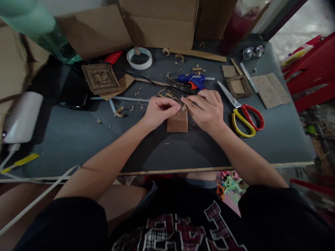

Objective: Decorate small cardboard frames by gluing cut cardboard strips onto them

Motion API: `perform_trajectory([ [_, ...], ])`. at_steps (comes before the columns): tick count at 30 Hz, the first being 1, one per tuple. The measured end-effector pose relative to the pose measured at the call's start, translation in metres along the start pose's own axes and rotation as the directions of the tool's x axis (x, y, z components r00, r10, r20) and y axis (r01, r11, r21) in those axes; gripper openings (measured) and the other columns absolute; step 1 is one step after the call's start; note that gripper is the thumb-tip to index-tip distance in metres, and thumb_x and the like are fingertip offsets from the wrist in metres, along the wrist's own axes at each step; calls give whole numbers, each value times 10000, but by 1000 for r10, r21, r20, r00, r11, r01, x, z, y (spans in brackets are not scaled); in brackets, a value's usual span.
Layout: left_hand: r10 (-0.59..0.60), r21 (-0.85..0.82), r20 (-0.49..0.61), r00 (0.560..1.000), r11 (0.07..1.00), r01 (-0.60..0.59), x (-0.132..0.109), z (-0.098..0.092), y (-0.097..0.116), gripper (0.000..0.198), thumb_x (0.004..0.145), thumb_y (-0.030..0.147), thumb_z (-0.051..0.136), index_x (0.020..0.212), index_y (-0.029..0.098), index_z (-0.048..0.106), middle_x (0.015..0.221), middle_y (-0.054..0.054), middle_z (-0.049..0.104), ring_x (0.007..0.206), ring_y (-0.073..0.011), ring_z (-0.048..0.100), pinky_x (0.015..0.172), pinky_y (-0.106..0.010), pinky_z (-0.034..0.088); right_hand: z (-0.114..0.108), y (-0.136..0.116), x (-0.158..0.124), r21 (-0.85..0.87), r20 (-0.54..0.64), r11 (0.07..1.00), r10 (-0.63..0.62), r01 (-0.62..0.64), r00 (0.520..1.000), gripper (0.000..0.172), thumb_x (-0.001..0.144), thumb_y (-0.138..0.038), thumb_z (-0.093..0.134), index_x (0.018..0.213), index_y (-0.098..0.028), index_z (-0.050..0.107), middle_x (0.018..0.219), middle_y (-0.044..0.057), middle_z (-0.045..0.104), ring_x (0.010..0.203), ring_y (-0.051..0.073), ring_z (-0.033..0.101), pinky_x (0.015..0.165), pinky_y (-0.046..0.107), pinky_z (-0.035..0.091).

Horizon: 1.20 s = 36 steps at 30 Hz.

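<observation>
Both hands meet over the top edge of a small brown cardboard piece (177, 122) near the table's middle. My left hand (159, 111) is closed, thumb against index finger, at a tiny bit of cardboard (183, 108). From the other side my right hand (206, 109) pinches at the same spot, its fingers bent; what exactly it holds is too small to tell. Just beyond the hands lies a blue glue gun (192, 79) with an orange trigger, among thin scraps. Scissors (237, 104) with one red and one yellow handle rest open to the right of my right hand.
Corrugated pieces (270, 89) and a small square cardboard frame (238, 86) lie right. At the back are white tape (139, 58), glasses (252, 52) and a red-filled bottle (239, 24). Left are a woven cardboard square (101, 78), a white power bank (23, 116) and cables.
</observation>
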<state>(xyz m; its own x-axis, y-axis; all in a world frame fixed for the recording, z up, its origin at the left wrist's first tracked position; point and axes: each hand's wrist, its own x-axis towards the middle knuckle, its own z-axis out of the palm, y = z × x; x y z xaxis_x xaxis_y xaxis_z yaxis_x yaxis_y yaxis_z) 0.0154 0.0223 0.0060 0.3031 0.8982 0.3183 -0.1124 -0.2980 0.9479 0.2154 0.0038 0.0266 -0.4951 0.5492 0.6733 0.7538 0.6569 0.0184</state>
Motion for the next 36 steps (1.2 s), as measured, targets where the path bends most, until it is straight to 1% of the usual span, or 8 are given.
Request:
perform_trajectory([
  [4,-24,-84,-51,998,996,20,4,-4,-8,431,705,623,802,680,197,747,558,10,666,466,-70,557,490,-212,480,2,-3,0,9,55,998,54,-54,997,251,986,-284,556,1180,-307,712,1033,19,766,1013,217,636,880,422,500],
  [12,-93,-174,58,994,979,102,3,-1,3,395,639,587,861,692,206,772,602,7,701,479,-75,562,503,-240,508,4,1,-2,-6,1,999,44,-44,999,304,1003,-317,521,1281,-337,642,1027,12,745,984,203,638,891,402,491],
  [15,-106,-239,42,993,964,113,3,-2,5,373,659,574,859,723,214,779,630,10,705,481,-60,554,499,-221,489,1,-3,-2,126,-102,987,110,-97,989,526,941,-475,587,1429,-308,484,1169,69,716,1033,255,652,927,447,510],
  [18,-122,-255,-99,988,962,93,5,-5,0,416,767,647,741,904,257,784,812,-4,759,485,-42,531,462,-211,435,-2,-11,-1,294,-250,948,200,-123,947,797,874,-517,636,1533,-270,262,1329,139,644,1031,288,666,841,453,566],
  [21,-61,-123,-209,976,992,36,8,-10,-7,459,861,671,617,1044,274,756,973,-28,776,480,-39,505,428,-225,382,0,-15,1,274,-286,960,145,-64,947,653,916,-376,580,1496,-268,302,1276,130,673,961,258,695,772,430,596],
  [25,5,-16,-197,980,1000,-8,8,-7,-9,455,909,644,567,1116,279,745,1023,-45,778,503,-44,522,431,-233,367,3,-16,3,240,-261,969,115,-51,959,410,944,-248,552,1347,-251,477,1119,85,736,989,227,709,828,393,597],
  [32,-60,-213,-170,984,977,23,3,8,2,427,773,541,784,1091,257,776,902,-25,791,447,-26,537,420,-180,422,3,-10,4,364,-265,920,250,-144,931,361,1023,-346,471,1376,-274,501,1080,45,726,969,206,702,855,396,587],
  [36,-83,-233,-96,992,971,58,0,10,6,363,767,487,808,1017,226,791,836,-20,790,404,-36,567,381,-164,426,3,-8,7,328,-270,940,191,-97,944,241,1009,-310,523,1216,-261,637,1052,39,739,1014,211,701,904,406,566],
])
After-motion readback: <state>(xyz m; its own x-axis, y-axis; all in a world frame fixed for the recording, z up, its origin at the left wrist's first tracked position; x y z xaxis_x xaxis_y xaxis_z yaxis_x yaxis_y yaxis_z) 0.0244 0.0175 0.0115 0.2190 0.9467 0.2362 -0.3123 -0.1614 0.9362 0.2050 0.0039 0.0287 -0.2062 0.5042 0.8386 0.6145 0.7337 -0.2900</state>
